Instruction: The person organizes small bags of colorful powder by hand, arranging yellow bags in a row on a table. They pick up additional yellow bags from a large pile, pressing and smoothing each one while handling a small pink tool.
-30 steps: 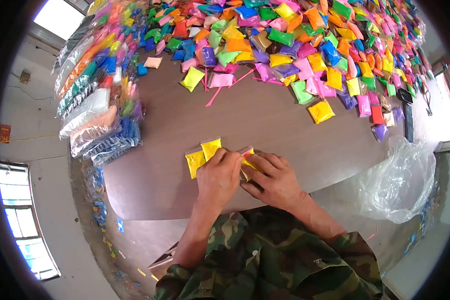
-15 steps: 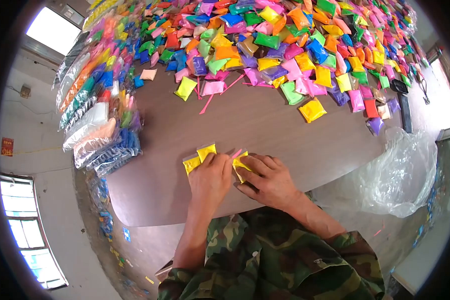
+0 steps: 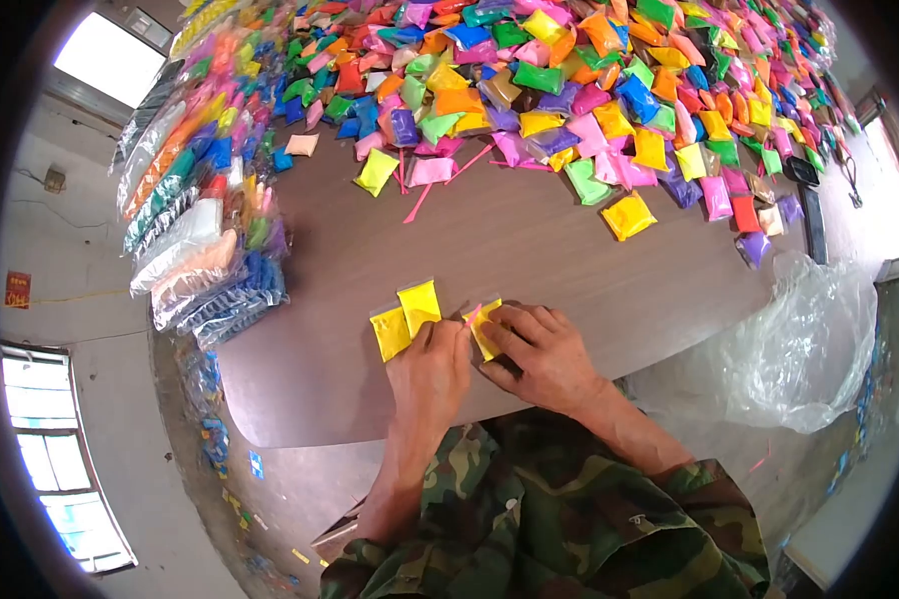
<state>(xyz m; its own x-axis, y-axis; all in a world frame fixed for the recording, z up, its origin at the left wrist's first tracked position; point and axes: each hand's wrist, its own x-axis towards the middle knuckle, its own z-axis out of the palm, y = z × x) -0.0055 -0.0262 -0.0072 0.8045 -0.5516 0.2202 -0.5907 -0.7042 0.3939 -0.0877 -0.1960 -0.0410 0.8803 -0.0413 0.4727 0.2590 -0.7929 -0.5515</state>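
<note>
My left hand (image 3: pixel 430 371) is closed, its fingertips pinching the lower end of a thin pink strip (image 3: pixel 473 313). Two yellow packets, the left one (image 3: pixel 391 333) and the upper one (image 3: pixel 420 303), lie side by side just beyond its knuckles, partly covered by them. My right hand (image 3: pixel 549 361) grips a third yellow packet (image 3: pixel 487 335) with thumb and fingers, and the pink strip crosses that packet's left edge. The packets are small clear bags with yellow filling. What lies under the left fingers is hidden.
A large heap of coloured packets (image 3: pixel 529 80) covers the far side of the brown table (image 3: pixel 340 240). Bigger filled bags (image 3: pixel 185 240) are stacked at the left. More pink strips (image 3: pixel 418 203) lie before the heap. Clear plastic sheeting (image 3: pixel 799 349) hangs at the right edge.
My left hand has shifted slightly down and right, showing more of the two yellow packets beside it. The right hand stays on its packet, nearly still.
</note>
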